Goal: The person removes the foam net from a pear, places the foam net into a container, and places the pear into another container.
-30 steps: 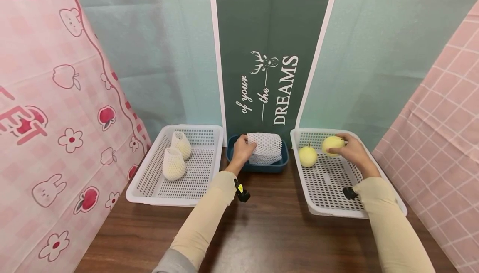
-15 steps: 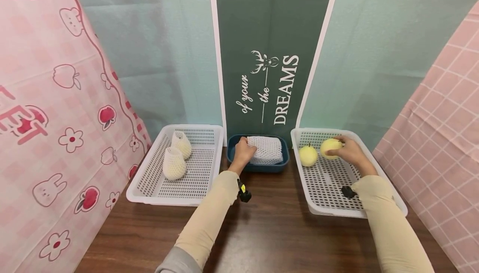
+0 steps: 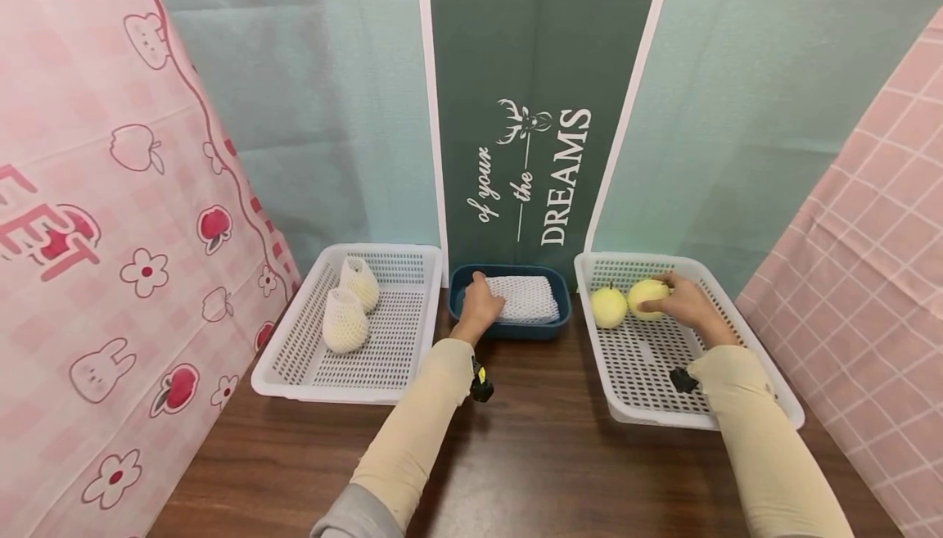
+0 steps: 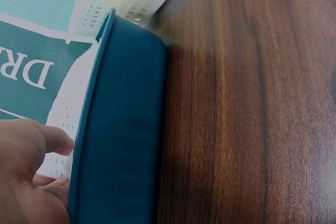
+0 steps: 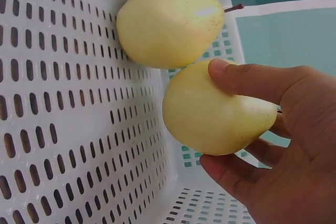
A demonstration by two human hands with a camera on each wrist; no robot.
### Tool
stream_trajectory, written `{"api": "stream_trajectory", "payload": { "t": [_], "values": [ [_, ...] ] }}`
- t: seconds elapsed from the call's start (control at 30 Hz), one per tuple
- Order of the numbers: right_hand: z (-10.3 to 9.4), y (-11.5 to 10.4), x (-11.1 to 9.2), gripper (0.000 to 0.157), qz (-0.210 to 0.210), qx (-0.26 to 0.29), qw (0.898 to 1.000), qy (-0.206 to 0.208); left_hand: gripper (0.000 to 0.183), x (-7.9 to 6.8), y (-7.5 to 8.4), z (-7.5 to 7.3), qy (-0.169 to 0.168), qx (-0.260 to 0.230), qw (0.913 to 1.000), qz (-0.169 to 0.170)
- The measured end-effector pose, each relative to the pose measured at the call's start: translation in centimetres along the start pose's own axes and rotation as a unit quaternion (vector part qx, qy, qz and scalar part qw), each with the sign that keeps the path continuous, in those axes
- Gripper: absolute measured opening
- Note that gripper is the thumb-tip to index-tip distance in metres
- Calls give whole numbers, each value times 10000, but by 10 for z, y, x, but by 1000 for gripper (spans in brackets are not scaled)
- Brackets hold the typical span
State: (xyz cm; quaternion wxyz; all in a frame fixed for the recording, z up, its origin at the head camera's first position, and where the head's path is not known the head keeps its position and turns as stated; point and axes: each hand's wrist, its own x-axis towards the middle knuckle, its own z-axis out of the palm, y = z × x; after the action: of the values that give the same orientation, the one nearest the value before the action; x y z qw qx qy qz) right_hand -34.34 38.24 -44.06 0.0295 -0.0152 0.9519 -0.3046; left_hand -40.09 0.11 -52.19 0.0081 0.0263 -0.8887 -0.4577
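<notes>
1. One pink cloth (image 3: 155, 292) with flowers, rabbits and apples hangs at the far left, over the edge of a brown wooden table (image 3: 545, 464).
2. Next to it I see a white basket (image 3: 342, 396) with two pale fruits in foam sleeves: the front fruit (image 3: 345, 325) overlaps the back fruit (image 3: 363, 286) from where I stand.
3. In the middle, a blue bin (image 3: 526, 332) holds white foam netting (image 3: 525, 299); the person's left hand (image 3: 479, 306) reaches in and pinches the netting's left end between thumb and fingers.
4. Behind the bin hangs a dark green panel (image 3: 545, 38) lettered "of your the DREAMS".
5. In the other white basket (image 3: 663, 419), a bare yellow pear (image 3: 609, 309) sits at the back left, stem up.
6. Just beside it, the right hand (image 3: 688, 305) grips a second pear (image 5: 215, 114), thumb on one side, fingers on the other; I can't tell whether the pears touch.
7. Pink checked cloth (image 3: 869, 276) closes off the right.
</notes>
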Motion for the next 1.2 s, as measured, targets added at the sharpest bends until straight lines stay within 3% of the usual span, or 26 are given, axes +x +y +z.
{"api": "stream_trajectory", "payload": {
  "t": [0.2, 0.4, 0.63, 0.77, 0.87, 1.03, 1.2],
  "values": [
    [4, 2, 0, 88, -80, -174, 9998, 52, 68, 20, -18, 17, 47, 601, 9979, 227],
    [6, 4, 0, 88, -10, -158, 9999, 0, 66, 23, -21, 24, 27, 708, 9974, 151],
    [8, 5, -2, 88, 7, -192, 9998, -32, 56, -2, 0, 11, 154, 593, 9980, 138],
    [10, 6, -1, 86, -25, -223, 9997, 7, 50, -29, 21, -10, 196, 611, 9977, 217],
    [11, 7, 0, 85, -61, -257, 9997, -6, 45, -41, 29, -20, 303, 883, 9951, 340],
    [13, 8, 1, 86, -36, -243, 9997, -88, 39, -34, 20, -16, 388, 1376, 9883, 526],
    [14, 8, 1, 87, 1, -244, 9997, -71, 33, -42, 30, -21, 161, 1595, 9832, 878]
  ]
}}
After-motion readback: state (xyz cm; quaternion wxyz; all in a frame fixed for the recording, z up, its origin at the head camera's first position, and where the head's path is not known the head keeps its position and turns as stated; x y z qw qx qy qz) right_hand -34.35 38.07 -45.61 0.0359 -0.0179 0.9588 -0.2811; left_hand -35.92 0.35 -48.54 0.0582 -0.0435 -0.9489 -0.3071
